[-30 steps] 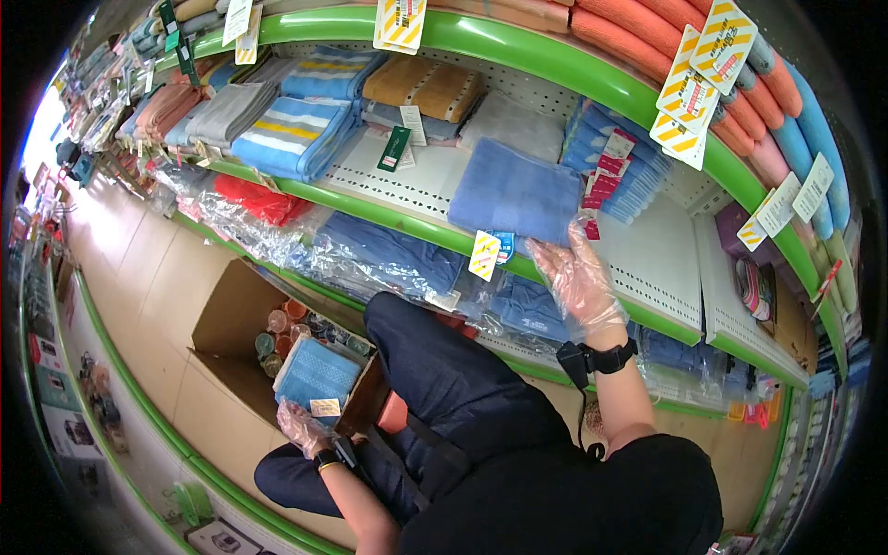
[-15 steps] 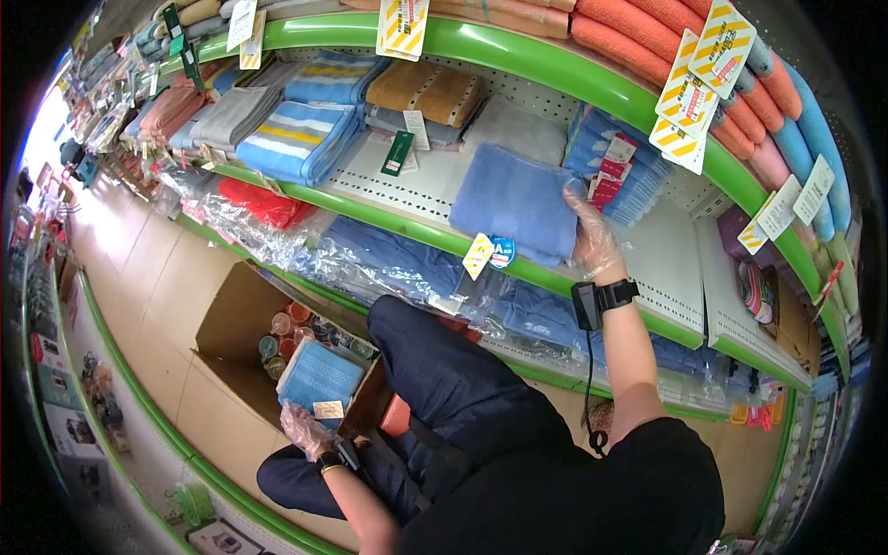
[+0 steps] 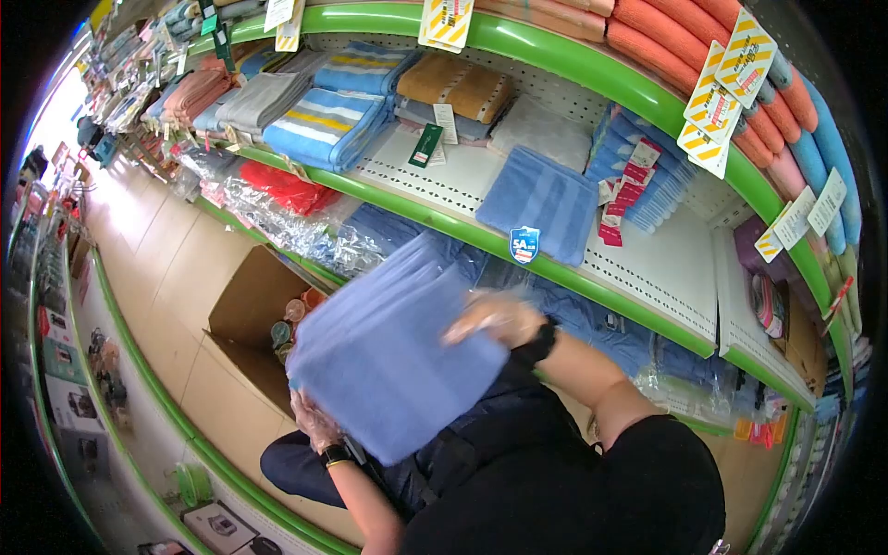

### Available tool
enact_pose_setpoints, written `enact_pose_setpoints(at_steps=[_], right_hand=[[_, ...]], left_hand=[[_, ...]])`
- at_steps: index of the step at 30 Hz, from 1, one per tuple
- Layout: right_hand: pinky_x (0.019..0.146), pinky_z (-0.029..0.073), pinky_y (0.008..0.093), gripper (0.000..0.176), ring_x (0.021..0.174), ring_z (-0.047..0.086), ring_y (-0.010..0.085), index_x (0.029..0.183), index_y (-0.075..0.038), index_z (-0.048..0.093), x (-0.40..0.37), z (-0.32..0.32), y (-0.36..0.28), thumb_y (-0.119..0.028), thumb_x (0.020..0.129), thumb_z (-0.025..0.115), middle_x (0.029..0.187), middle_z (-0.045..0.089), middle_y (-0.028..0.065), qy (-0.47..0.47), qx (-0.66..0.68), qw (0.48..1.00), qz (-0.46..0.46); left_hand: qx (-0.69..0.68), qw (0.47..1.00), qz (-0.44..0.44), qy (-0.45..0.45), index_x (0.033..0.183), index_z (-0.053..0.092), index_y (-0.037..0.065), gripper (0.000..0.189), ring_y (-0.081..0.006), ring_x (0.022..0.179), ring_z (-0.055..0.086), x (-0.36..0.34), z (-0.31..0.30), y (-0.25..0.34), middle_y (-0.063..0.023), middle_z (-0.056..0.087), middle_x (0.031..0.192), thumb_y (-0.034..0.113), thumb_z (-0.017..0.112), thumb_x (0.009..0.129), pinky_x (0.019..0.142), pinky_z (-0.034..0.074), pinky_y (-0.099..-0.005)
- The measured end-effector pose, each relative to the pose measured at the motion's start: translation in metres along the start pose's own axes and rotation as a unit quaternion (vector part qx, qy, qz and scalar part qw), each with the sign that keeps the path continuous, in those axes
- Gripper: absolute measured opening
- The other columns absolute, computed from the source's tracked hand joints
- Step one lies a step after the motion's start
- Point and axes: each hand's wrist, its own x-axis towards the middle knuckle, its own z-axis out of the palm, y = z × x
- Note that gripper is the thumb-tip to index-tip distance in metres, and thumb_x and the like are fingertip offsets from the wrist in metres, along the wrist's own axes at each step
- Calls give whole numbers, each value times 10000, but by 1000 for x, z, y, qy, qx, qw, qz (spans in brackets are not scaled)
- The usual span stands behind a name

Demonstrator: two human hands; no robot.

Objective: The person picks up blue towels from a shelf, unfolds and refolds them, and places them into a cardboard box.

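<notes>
A folded stack of blue towels [image 3: 388,351], slightly blurred, is held tilted above my lap. My right hand [image 3: 495,319], in a clear plastic glove, grips its right side with the thumb on top. At the lower left edge is my left hand [image 3: 314,421], gloved as well, closed on the towels with its fingers partly hidden. Up on the shelf lies another folded blue towel [image 3: 541,203] with a blue tag [image 3: 524,244] hanging at its front.
An open cardboard box [image 3: 250,324] with small jars [image 3: 294,310] stands on the floor, partly covered by the towels. Striped towels [image 3: 328,129], a brown towel [image 3: 453,88] and a fringed blue stack [image 3: 647,185] sit on the green-edged shelf [image 3: 638,310]. Bagged goods [image 3: 287,190] lie below.
My right hand has left the shelf and come down left with the blue towels. A striped blue towel now shows there. The light blue towel in the box is now hidden from view.
</notes>
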Motion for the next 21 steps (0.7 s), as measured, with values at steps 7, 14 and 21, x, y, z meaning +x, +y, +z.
enact_pose_setpoints(at_steps=[7,14,21], right_hand=[[887,431,344,361,1031,546,229,1110,51,520,36,130,165,-109,797,601,1101,582,139,-107,300,910,267],[879,401,277,582,1022,493,154,1260,2,360,45,125,140,-145,774,644,1148,515,63,41,393,785,477],[829,456,306,445,967,551,177,1220,1,428,29,59,85,-195,850,580,1067,565,119,71,60,915,393]], left_hand=[[-325,929,-177,-33,883,537,64,228,-183,940,546,-45,19,90,-62,589,930,249,582,758,824,436,-340],[-332,924,-187,30,683,495,106,213,-218,818,534,-39,11,82,-53,538,819,288,585,620,790,442,-360],[-309,907,-285,2,701,512,119,200,-229,765,500,-22,13,106,-18,497,797,269,580,588,753,441,-353]])
